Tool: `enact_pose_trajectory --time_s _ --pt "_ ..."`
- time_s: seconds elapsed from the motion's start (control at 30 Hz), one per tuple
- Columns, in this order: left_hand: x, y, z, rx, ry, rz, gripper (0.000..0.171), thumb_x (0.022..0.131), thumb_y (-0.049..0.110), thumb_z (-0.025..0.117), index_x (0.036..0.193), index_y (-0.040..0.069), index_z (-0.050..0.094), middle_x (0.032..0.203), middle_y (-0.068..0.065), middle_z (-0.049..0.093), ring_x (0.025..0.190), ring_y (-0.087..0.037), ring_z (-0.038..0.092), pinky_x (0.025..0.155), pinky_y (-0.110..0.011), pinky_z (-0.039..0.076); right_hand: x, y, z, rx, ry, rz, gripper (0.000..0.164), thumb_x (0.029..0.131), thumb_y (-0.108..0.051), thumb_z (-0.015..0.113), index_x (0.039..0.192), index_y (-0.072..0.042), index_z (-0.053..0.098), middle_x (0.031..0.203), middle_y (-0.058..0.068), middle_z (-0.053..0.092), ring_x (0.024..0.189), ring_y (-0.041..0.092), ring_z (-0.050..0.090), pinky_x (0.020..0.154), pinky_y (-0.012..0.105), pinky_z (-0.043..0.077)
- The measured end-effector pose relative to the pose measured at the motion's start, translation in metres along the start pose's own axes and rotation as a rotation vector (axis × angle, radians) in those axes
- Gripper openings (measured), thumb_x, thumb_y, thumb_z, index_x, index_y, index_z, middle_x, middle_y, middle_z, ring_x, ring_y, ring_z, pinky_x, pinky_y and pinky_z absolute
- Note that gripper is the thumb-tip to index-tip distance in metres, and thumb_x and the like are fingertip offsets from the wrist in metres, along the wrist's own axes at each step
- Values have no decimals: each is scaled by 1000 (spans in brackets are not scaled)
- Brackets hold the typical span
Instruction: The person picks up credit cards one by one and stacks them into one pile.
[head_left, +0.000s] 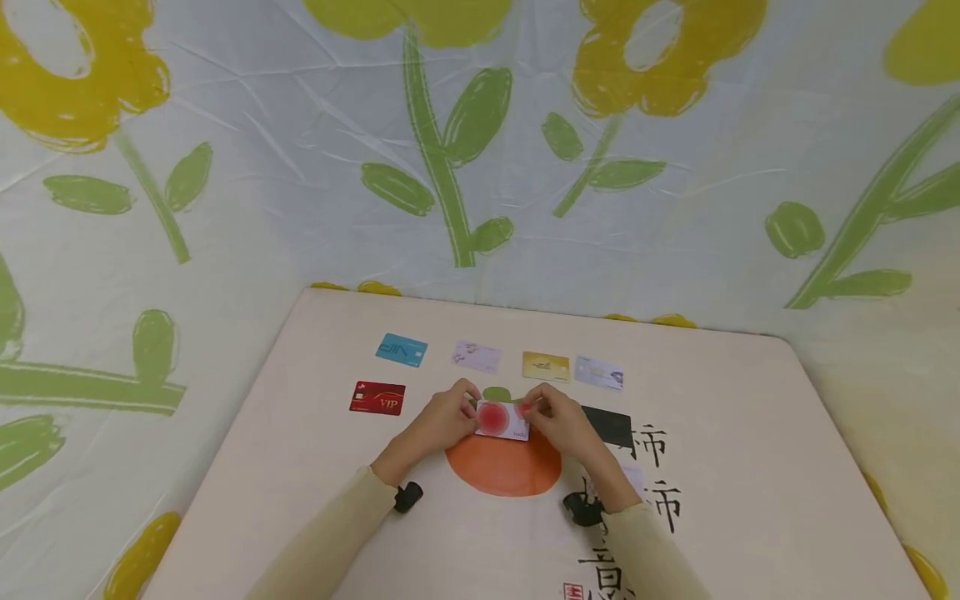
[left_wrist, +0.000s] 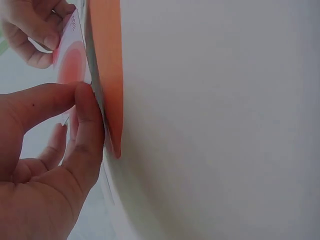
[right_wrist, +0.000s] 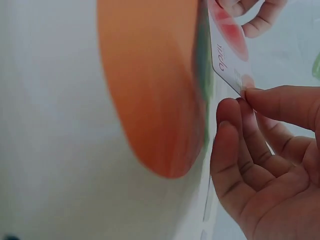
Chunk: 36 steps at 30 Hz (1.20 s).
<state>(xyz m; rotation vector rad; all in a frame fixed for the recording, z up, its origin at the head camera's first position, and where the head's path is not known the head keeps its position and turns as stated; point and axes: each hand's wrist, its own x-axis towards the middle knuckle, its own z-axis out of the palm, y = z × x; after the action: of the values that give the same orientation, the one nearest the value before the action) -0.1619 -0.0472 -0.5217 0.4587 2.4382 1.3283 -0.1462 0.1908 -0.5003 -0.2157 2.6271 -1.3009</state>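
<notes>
A white card with red circles (head_left: 498, 419) is held up by both hands above the orange fruit print (head_left: 502, 471). My left hand (head_left: 447, 417) pinches its left end between thumb and fingers, seen close in the left wrist view. At its right end, my right hand (head_left: 558, 423) pinches a corner; in the right wrist view the thumb lies on the printed face of the card (right_wrist: 231, 42). The card tilts with that face toward the head camera. Just right of my right hand lies a black card (head_left: 610, 426). Under the right forearm, a pale card (head_left: 633, 477) is partly hidden.
Along the back lie a blue card (head_left: 402, 350), a pale flowered card (head_left: 476, 357), a gold card (head_left: 546, 367) and a white card (head_left: 598, 372). A red VIP card (head_left: 377, 398) is left of my hands. Flower-printed cloth (head_left: 300, 167) hangs behind the table (head_left: 285, 467).
</notes>
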Motion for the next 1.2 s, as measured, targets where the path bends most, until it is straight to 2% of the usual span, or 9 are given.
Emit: enact_pose_trajectory --time_s 0.33,0.7,0.97,1.2 --pt "10 3 3 73 -35 10 33 91 6 71 117 8 50 87 -1 66 74 -15 61 68 -27 54 6 7 -1 -65 -5 29 14 94 -5 68 107 -6 61 91 4 64 82 20 58 73 33 52" --pt "14 0 5 116 -27 -12 35 90 9 74 117 5 53 89 -2 65 77 -16 60 69 -26 54 10 9 2 -101 3 49 12 95 -6 66 106 -8 61 98 5 66 88 23 61 84 43 55" --pt "13 2 3 115 -28 -33 37 90 10 74 120 4 53 91 -3 67 79 -17 61 70 -28 54 11 10 2 -95 20 4 16 93 -5 70 107 -5 63 91 3 62 84 22 56 79 38 50" --pt "12 1 4 101 -31 -54 37 91 12 73 122 5 54 92 -2 66 81 -17 61 72 -29 55 9 10 2 -95 18 0 16 92 -5 70 107 -4 63 91 4 61 83 22 56 76 37 50"
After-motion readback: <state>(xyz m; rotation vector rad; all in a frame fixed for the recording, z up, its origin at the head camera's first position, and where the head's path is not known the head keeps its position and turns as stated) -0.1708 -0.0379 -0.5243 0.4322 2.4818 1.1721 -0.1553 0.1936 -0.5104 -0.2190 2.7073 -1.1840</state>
